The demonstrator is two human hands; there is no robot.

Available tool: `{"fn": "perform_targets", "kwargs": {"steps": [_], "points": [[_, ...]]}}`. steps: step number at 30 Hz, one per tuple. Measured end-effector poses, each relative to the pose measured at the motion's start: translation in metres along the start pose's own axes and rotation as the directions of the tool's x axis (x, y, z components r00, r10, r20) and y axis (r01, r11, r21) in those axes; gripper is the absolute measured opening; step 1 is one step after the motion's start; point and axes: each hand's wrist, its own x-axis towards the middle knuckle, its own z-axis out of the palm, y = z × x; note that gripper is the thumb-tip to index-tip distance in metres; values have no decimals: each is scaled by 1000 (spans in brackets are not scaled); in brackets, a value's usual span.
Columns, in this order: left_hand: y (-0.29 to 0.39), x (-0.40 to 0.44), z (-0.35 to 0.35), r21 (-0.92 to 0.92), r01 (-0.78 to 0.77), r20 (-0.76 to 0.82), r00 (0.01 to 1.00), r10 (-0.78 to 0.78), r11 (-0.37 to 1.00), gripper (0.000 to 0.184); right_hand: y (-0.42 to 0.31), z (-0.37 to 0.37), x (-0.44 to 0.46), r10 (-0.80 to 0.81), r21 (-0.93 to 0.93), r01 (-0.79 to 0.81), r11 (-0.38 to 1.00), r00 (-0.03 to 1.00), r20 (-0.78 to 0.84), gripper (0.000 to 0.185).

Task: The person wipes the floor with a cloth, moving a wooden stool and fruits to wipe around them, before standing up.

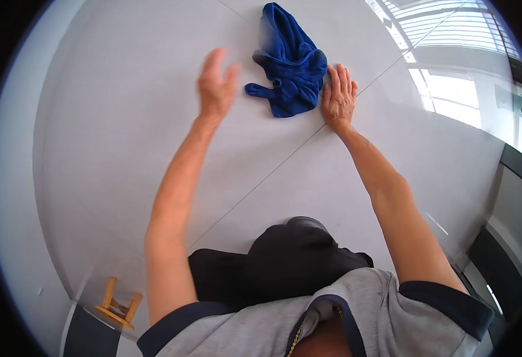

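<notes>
A crumpled dark blue cloth (293, 74) lies on the pale tiled floor (261, 154) in front of me, its upper left edge slightly blurred. My right hand (339, 98) rests flat on the tiles at the cloth's right side, fingers stretched forward and close against its edge. To the left of the cloth, my left hand (216, 89) is raised, with thumb and fingers apart and nothing in it. Motion smears the left fingertips. A gap of floor shows between that hand and the cloth.
A small wooden stool (118, 303) stands at the lower left near the white wall (13, 178). Bright window reflections (445, 95) lie on the floor at upper right. Dark furniture (499, 268) is at the right edge. My knees in black trousers (284, 262) are below.
</notes>
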Motion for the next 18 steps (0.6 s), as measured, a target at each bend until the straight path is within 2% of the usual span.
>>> {"fn": "perform_targets", "kwargs": {"steps": [1, 2, 4, 5, 6, 7, 8, 9, 10, 11, 13, 15, 18], "points": [[-15, -17, -21, 255, -8, -43, 999, 20, 967, 33, -1, -1, 3, 3, 38, -2, 999, 1000, -10, 39], [-38, -39, -37, 405, 47, 34, 997, -66, 913, 41, -1, -2, 5, 1, 37, 0, 999, 1000, -22, 39], [-61, -81, -53, 699, 61, 93, 980, -174, 713, 49, 7, 1, 13, 91, 181, -88, 980, 996, -12, 39], [-69, -85, -58, 689, 53, 108, 979, -175, 723, 49, 8, 1, 27, 178, 397, -190, 898, 982, 66, 41], [-76, -93, -59, 703, -2, 103, 990, -99, 711, 50, 5, -6, 43, 261, 572, -308, 760, 951, 165, 44], [-80, -100, -55, 711, -58, 100, 995, -19, 701, 51, -14, -13, 61, 200, 656, -193, 730, 978, 64, 46], [-77, -101, -54, 708, -47, 89, 996, -23, 704, 52, -20, -12, 85, -107, 463, 158, 872, 985, -134, 52], [-77, -102, -52, 698, -48, 92, 996, -23, 714, 52, -35, -6, 103, -223, 395, 240, 887, 971, -89, 56], [-77, -102, -53, 711, -37, 86, 996, -35, 703, 53, -43, 31, 94, -240, 102, 245, 964, 969, -54, 45], [-76, -103, -53, 722, -33, 83, 996, -40, 691, 53, -47, 61, 81, -243, -203, 234, 951, 970, -20, 37], [-76, -102, -53, 705, -32, 83, 996, -38, 709, 53, -76, 34, 52, -211, -64, 217, 974, 974, 86, 61], [-74, -104, -54, 698, -35, 80, 996, -30, 716, 53, -90, 17, 3, -253, -32, 272, 962, 926, 281, 66], [-74, -100, -56, 698, -35, 76, 997, -25, 715, 52, -95, -16, -79, -400, 129, 380, 916, 836, 375, 59]]}}
